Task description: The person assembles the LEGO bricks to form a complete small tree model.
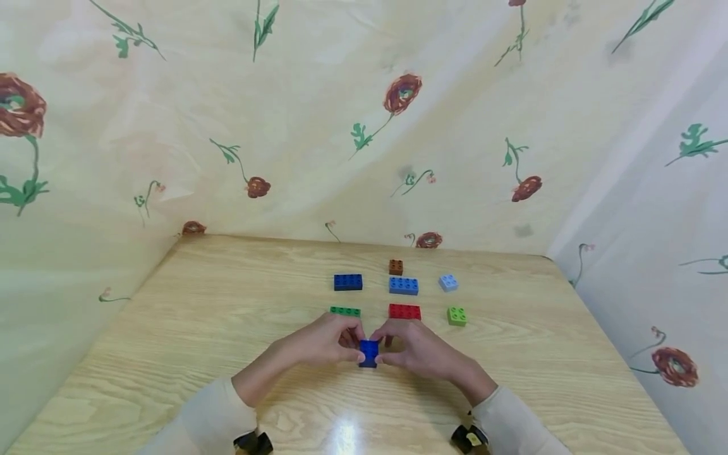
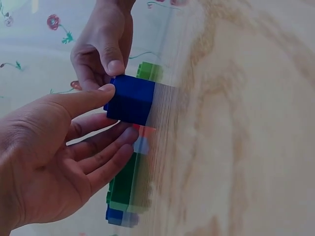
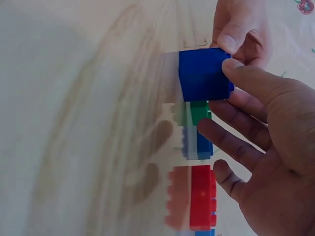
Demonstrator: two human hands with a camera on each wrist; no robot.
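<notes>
In the head view, I'm seeing the left hand (image 1: 325, 341) partly hiding a green brick (image 1: 345, 311); it and the right hand (image 1: 419, 349) are pinching a dark blue block (image 1: 368, 354) standing on the surface (image 1: 227, 284). In the left wrist view, the left thumb is pressing the block. In the right wrist view, the right hand's lower fingers are spreading free, and the frame is cutting off a blue brick (image 3: 204, 233).

Clock centred on near blue block (image 3: 204, 74), as I saw it over right wrist. Right hand (image 3: 278, 142) lay at four o'clock, thumb pressed to block's edge, lower fingers held off it. Left hand (image 3: 246, 32) stood at one, thumb at block's upper corner. Toward six ran green block (image 3: 199, 113), second blue block (image 3: 204, 141), red block (image 3: 202, 197). Glossy tabletop (image 3: 88, 78) spread toward nine, mirroring red block. Flowered cloth (image 3: 305, 6) showed at two.
</notes>
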